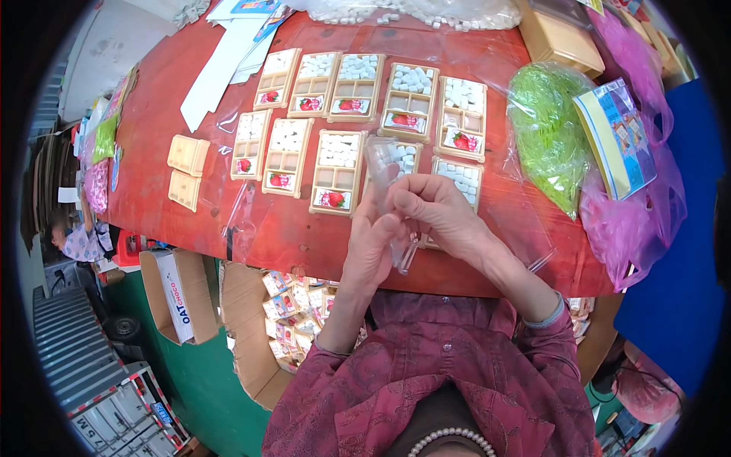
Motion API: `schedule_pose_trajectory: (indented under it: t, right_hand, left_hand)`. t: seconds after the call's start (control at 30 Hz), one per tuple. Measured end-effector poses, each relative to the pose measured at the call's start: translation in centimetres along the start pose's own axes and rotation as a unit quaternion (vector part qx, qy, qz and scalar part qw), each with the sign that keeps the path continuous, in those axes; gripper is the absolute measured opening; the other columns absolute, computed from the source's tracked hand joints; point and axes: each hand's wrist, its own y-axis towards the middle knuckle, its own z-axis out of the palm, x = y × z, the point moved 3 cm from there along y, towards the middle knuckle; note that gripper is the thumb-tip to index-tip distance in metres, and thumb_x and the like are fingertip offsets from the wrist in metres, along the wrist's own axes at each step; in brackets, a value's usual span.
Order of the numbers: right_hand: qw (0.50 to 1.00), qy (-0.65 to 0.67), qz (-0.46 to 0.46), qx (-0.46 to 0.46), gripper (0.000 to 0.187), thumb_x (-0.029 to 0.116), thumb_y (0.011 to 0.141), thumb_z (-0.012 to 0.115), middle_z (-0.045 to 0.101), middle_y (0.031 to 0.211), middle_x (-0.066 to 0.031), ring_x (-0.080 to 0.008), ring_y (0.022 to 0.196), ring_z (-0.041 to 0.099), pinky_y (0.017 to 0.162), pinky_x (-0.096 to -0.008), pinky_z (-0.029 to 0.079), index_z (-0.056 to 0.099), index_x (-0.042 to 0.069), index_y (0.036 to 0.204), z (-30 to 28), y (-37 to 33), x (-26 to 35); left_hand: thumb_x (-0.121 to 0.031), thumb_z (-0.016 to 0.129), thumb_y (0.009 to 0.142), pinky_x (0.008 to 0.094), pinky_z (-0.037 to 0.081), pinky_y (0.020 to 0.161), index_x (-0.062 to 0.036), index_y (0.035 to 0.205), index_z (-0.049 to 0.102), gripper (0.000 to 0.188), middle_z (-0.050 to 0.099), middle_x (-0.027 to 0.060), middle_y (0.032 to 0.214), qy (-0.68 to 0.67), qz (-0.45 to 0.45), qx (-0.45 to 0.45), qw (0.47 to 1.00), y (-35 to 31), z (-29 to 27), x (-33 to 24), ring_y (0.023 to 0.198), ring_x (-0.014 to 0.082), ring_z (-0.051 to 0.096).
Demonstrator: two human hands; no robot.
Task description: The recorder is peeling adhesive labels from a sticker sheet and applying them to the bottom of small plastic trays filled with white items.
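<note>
Both my hands meet above the near edge of a red table, under the middle of the tray rows. My left hand (370,242) is closed around a long, clear plastic piece (381,161), whose exact kind I cannot make out. Fingers of my right hand (443,216) pinch the same clear plastic from the other side, and its lower end (406,260) pokes out below them. Just beyond lie cream compartment trays (336,158) in two rows. They hold white pellets and small packets with a strawberry picture (333,199). My hands partly hide some near-row trays.
Small cream trays (188,155) sit at left on the table (152,206). White sheets (221,72) lie at the far left. At right are a green bag (550,133), a printed pouch (618,137) and purple bags (632,209). Below the edge stands a carton (255,350) of filled packs.
</note>
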Motion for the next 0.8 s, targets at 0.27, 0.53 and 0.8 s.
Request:
schedule_pose_trajectory:
  t: [0.27, 0.53, 0.8]
  right_hand:
    - [0.998, 0.028, -0.045, -0.015, 0.021, 0.021, 0.086, 0.067, 0.064, 0.077, -0.0033, -0.0089, 0.064, 0.060, 0.053, -0.0219, 0.051, 0.064, 0.001, 0.092, -1.3, 0.4, 0.4]
    - [0.999, 0.043, -0.023, -0.020, 0.018, 0.020, 0.089, 0.064, 0.060, 0.076, -0.0015, -0.0081, 0.068, 0.057, 0.059, -0.0218, 0.049, 0.062, 0.002, 0.091, -1.4, 0.1, 0.3]
    - [0.986, -0.160, -0.050, -0.018, 0.017, 0.020, 0.092, 0.058, 0.054, 0.073, 0.0040, -0.0032, 0.067, 0.049, 0.059, -0.0182, 0.038, 0.058, 0.005, 0.084, 0.0, -0.8, 2.0]
  left_hand:
    - [-0.032, 0.079, 0.073, 0.0305, 0.043, 0.094, 0.0004, 0.138, 0.031, 0.087, 0.048, 0.0081, 0.125, 0.026, -0.043, -0.010, 0.999, 0.0, 0.2, 0.8, 0.114, 0.0166, 0.050]
    - [-0.029, 0.077, 0.077, 0.0221, 0.046, 0.075, -0.0010, 0.122, 0.043, 0.063, 0.051, -0.0010, 0.099, -0.001, -0.052, -0.033, 0.998, 0.0, 2.0, 0.4, 0.085, 0.0057, 0.050]
    - [-0.029, 0.077, 0.076, 0.0303, 0.044, 0.090, 0.0007, 0.134, 0.036, 0.077, 0.052, 0.0052, 0.114, 0.024, -0.056, 0.007, 0.998, -0.3, 0.4, 1.3, 0.105, 0.0142, 0.052]
